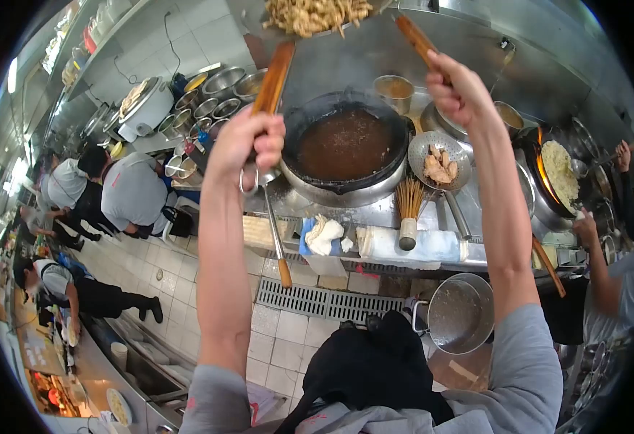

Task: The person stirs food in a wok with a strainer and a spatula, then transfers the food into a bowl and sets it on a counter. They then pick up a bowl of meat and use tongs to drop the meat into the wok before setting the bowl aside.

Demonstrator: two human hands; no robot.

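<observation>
My left hand (248, 141) is closed around a wooden handle (273, 79) that runs up toward a broad metal strainer or pan, mostly cut off by the top edge. Pale brown strips of food (317, 16) are heaped in it. A second wooden handle (414, 37) is gripped in my right hand (458, 90); the head of that tool is out of clear view. Both hands are raised, one on each side of a large black wok (309, 170) with dark brown liquid (347, 145) in it. A metal ring (248, 182) shows just under my left hand.
Right of the wok sit a perforated skimmer (419, 148) with fried pieces, a bamboo brush (409, 213) and folded cloths (412, 244). A large pot (461, 312) stands below the counter. A co-worker's hand (586, 230) is by a flaming wok at right; several people work at left.
</observation>
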